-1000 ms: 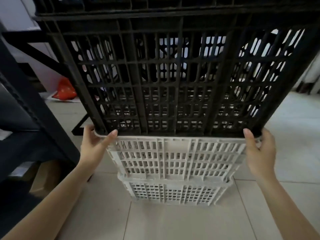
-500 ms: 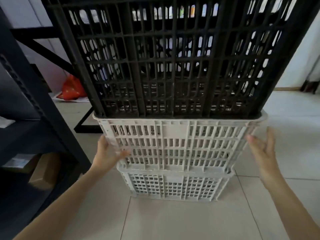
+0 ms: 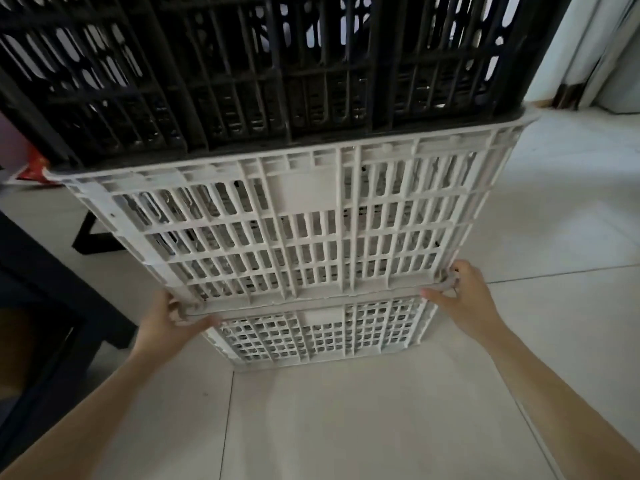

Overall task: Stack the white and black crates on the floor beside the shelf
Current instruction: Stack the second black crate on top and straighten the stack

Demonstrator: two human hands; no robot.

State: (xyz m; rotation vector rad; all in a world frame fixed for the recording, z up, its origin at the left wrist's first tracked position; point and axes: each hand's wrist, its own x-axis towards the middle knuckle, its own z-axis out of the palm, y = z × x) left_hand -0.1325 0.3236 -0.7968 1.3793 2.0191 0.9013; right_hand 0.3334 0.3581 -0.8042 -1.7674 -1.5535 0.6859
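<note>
White crates [image 3: 294,223] are piled on the floor [image 3: 346,420] by the shelf [image 3: 52,306] with a black crate [image 3: 259,71] on top, and the bottom rim is gripped by left hand [image 3: 169,322] and right hand [image 3: 465,292], fingers curled shut, likely to steady the pile.

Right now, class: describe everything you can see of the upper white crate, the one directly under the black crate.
The upper white crate looks like off-white moulded plastic, its near wall slotted and ribbed, with a plain panel near the top centre. It tapers downward and sits nested in the lower white crate. The black crate rests in its flared top rim. The left hand and right hand grip the rim of the lower white crate at its bottom corners.
</note>
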